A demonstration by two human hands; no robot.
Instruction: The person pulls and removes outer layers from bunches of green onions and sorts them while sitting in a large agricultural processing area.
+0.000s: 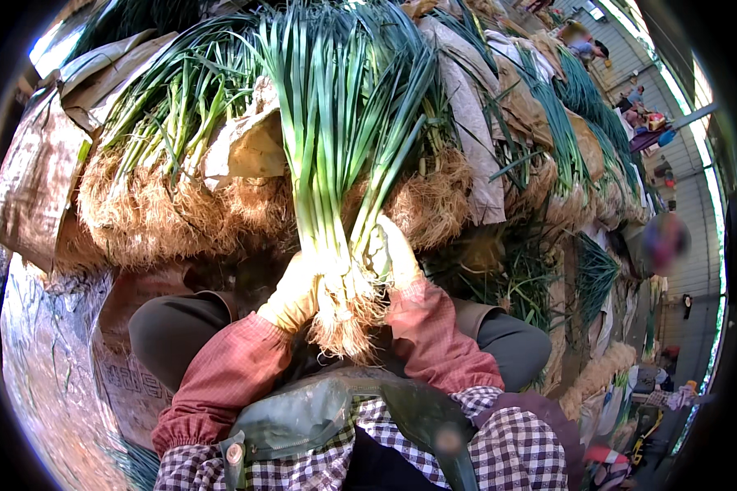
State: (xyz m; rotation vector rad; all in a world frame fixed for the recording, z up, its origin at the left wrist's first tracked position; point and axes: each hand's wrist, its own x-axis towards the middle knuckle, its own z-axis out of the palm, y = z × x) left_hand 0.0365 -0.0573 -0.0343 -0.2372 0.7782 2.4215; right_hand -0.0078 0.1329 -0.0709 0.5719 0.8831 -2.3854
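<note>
A bunch of green onions (325, 164) stands upright in front of me, its long green leaves spread at the top and its pale, hairy roots hanging toward my lap. My left hand (293, 290), in a pale yellowish glove, closes round the left side of the white stems just above the roots. From the other side, my right hand (399, 255), gloved too, grips the stems slightly higher. Part of its fingers is hidden behind the stalks. Red checked sleeves cover both forearms.
Long heaps of green onions (151, 192) lie ahead, roots toward me, partly covered by sacks (39, 184) and a pale cloth (469, 123). More bundles (595, 274) stretch along the right. Several people sit or stand farther off by a corrugated wall (696, 221). My bent knees (176, 331) flank the bunch.
</note>
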